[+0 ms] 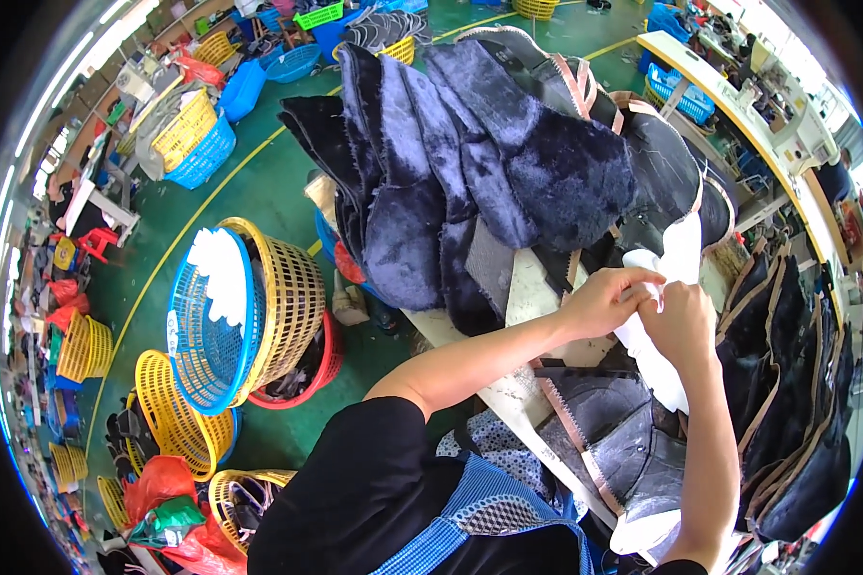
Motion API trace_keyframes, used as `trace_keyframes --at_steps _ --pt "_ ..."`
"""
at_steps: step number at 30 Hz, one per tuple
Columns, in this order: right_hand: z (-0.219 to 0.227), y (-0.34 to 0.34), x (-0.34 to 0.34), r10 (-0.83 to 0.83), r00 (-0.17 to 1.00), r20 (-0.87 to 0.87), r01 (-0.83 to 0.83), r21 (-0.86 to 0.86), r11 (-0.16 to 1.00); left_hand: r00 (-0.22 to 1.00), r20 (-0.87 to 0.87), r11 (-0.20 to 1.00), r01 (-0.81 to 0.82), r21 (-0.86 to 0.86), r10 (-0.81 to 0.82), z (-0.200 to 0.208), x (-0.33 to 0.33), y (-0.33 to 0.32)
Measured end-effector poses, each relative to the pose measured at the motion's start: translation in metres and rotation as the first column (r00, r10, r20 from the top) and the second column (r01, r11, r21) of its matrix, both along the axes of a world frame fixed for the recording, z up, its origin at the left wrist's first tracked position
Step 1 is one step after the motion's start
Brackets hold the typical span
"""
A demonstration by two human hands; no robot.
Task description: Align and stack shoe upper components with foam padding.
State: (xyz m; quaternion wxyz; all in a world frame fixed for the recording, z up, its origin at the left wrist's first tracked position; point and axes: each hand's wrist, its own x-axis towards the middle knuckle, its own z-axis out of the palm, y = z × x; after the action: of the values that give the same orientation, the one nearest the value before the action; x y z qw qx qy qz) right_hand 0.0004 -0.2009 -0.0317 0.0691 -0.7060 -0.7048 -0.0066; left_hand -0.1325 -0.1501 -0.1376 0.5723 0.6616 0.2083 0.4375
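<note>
My left hand (609,302) and my right hand (681,321) meet over the right side of the worktable (537,287). Both have closed fingers, pinching a thin white piece of sheet material (654,369). One part of it hangs below the hands and another stands up beyond them; whether it is paper or cloth I cannot tell. Under it lie black boot-shaped pieces (616,436) with pale tape along their edges. Beyond my hands rests a big pile of dark furry pieces (403,230), with black taped pieces (666,158) beside it.
Stacked black pieces (786,383) line the right. Left of the table, a blue basket (206,355) holding white pieces leans in a yellow basket (292,297), above a red tub (331,359). More baskets (168,412) stand on the green floor. A sewing machine (801,134) sits on a far-right bench.
</note>
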Motion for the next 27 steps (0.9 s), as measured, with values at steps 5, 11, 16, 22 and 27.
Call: trace_keyframes --at_steps 5,11,16,22,27 --pt "0.009 -0.009 0.006 -0.026 0.999 -0.042 0.029 0.075 0.997 0.99 -0.085 0.974 -0.093 0.205 0.113 0.006 0.006 0.0" --pt "-0.003 -0.017 0.093 -0.202 0.806 -0.556 0.249 0.009 0.968 0.986 0.035 0.967 -0.169 0.191 0.165 -0.021 0.002 0.027" --pt "-0.017 -0.017 0.051 -0.074 0.833 -0.549 0.135 0.072 0.988 0.994 -0.055 0.996 -0.093 -0.009 0.092 0.008 -0.004 0.015" --pt "-0.022 -0.017 0.048 -0.057 0.896 -0.44 0.13 0.138 0.982 0.975 0.182 0.98 -0.152 0.131 0.127 -0.002 0.027 0.006" --pt "-0.021 -0.007 0.048 -0.185 0.685 -0.705 0.134 -0.128 0.983 0.982 0.077 0.945 -0.189 0.266 0.175 0.006 0.009 0.001"
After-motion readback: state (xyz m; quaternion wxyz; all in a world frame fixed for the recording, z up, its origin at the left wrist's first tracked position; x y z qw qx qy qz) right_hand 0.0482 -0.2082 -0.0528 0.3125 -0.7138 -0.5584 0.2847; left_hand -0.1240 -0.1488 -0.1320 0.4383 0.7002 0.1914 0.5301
